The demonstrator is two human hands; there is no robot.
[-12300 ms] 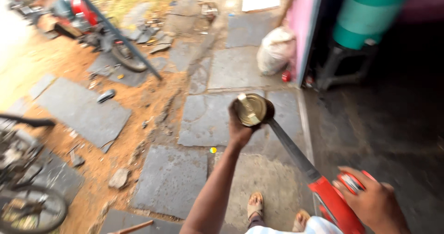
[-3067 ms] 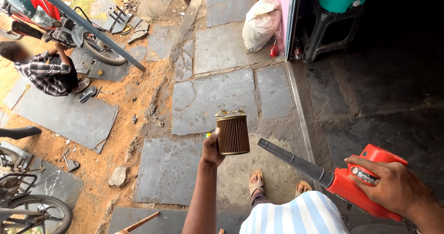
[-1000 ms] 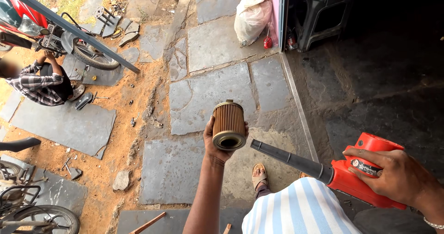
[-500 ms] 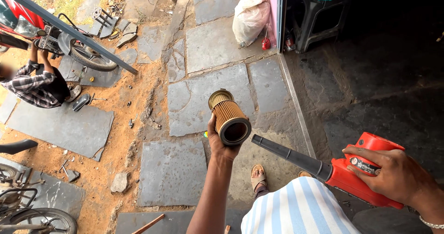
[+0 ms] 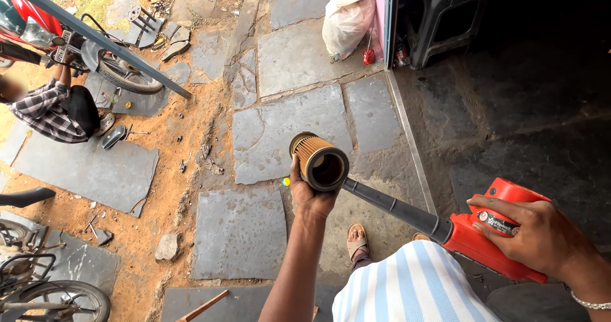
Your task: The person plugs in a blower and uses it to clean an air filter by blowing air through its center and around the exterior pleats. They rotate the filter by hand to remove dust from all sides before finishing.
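Now air filter [image 5: 320, 161] in left grip [image 5: 310, 193]

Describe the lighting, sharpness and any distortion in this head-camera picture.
Head view: hard daylight lights the paving and filter; the doorway floor at right lies in deep shade with little detail. The left hand, right hand and blower look sharp. The wide lens bows lines near the edges. The crouching person's face is blurred.

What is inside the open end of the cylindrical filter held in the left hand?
The filter shows a dark hollow core through its open end; its depth is lost in shadow. The blower nozzle tip meets the rim. The left hand covers the underside.
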